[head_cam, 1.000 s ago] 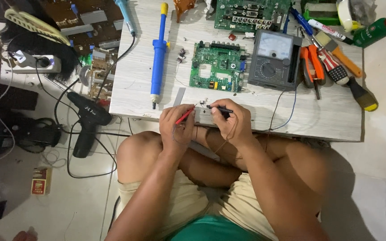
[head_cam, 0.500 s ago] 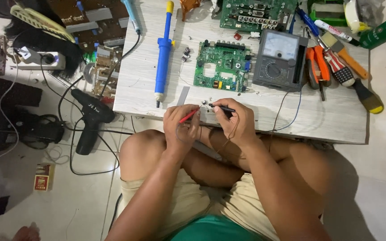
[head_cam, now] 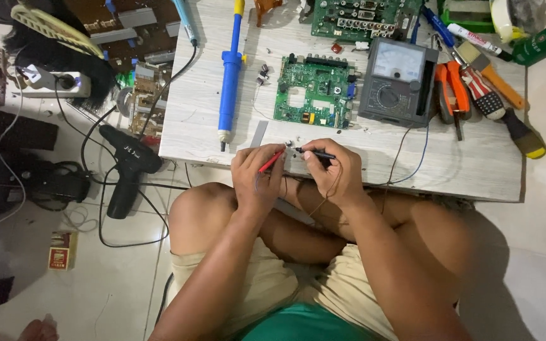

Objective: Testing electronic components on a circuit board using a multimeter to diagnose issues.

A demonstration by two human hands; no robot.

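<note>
My left hand (head_cam: 257,180) grips a red test probe (head_cam: 272,160), its tip pointing up and right. My right hand (head_cam: 335,173) grips a black test probe (head_cam: 314,153) pointing left. Both tips meet at a small part (head_cam: 289,146) near the front edge of the low wooden table (head_cam: 475,164). Thin leads run from the probes to the grey analog multimeter (head_cam: 397,82) at the right. A green circuit board (head_cam: 314,91) lies just beyond my hands.
A blue desoldering pump (head_cam: 229,88) lies left of the board. Pliers (head_cam: 450,88), a brush (head_cam: 494,76) and screwdrivers crowd the table's right. A black hot-air gun (head_cam: 124,170), cables and a power strip (head_cam: 52,82) lie on the floor at left. My crossed legs are under the table edge.
Both hands have kept their grip on the probes at the small part. The view has shifted slightly; the probe tips moved a little closer.
</note>
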